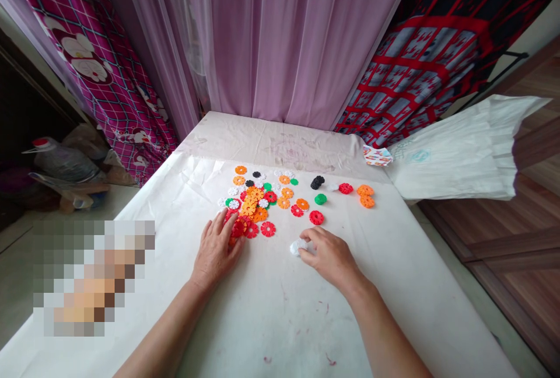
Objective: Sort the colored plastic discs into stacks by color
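My right hand point(330, 251) pinches a small stack of white flower-shaped plastic discs point(298, 247) between thumb and fingers, low over the table. Across from it, my left hand point(217, 249) lies with its fingers spread at the near left edge of a loose pile, touching red discs point(238, 227); its fingertips partly cover some of them. The pile mixes orange discs point(249, 207) with red, white, green and black ones. Right of the pile sit small groups by colour: black discs point(317, 182), green discs point(321, 199), red discs point(316, 217) and orange discs point(366, 196).
The white-covered table point(262, 319) stands against a purple curtain point(280, 34). A white plastic bag point(459, 153) hangs past its right edge, beside a small patterned packet point(377, 156). A pixelated patch hides part of the left edge. A bottle point(61, 159) is on the left.
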Demonstrator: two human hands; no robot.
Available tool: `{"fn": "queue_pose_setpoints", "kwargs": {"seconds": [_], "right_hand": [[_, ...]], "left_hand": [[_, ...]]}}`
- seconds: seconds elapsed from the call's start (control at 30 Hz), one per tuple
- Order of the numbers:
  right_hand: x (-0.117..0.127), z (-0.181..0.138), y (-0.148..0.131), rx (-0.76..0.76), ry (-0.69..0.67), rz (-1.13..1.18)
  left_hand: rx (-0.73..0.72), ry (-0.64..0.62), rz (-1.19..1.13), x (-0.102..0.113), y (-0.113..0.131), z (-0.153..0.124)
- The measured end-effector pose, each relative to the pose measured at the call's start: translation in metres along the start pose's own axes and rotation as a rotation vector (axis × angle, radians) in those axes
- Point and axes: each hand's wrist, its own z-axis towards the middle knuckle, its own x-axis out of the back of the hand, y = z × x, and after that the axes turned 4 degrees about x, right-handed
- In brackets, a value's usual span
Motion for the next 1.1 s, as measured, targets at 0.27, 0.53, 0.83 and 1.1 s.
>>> {"fn": "queue_pose_setpoints", "kwargs": {"seconds": [0.27,0.53,0.83,1.1], "right_hand": [[-0.008,-0.002,-0.007,-0.010,-0.044,-0.070],[0.002,0.004,0.007,-0.042,0.049,0.018],[0.015,0.083,0.021,-0.180,-0.031,-0.233],[0.012,0.109,0.010,-0.271,-0.178,-0.252]], "left_hand": [[-0.009,-0.005,0.003,0.001,-0.001,0.000],[-0.010,-0.004,0.005,0.001,0.000,0.000],[-0.017,-0.003,0.038,0.000,-0.001,0.000],[-0.015,0.001,0.023,0.000,-0.001,0.000]]}}
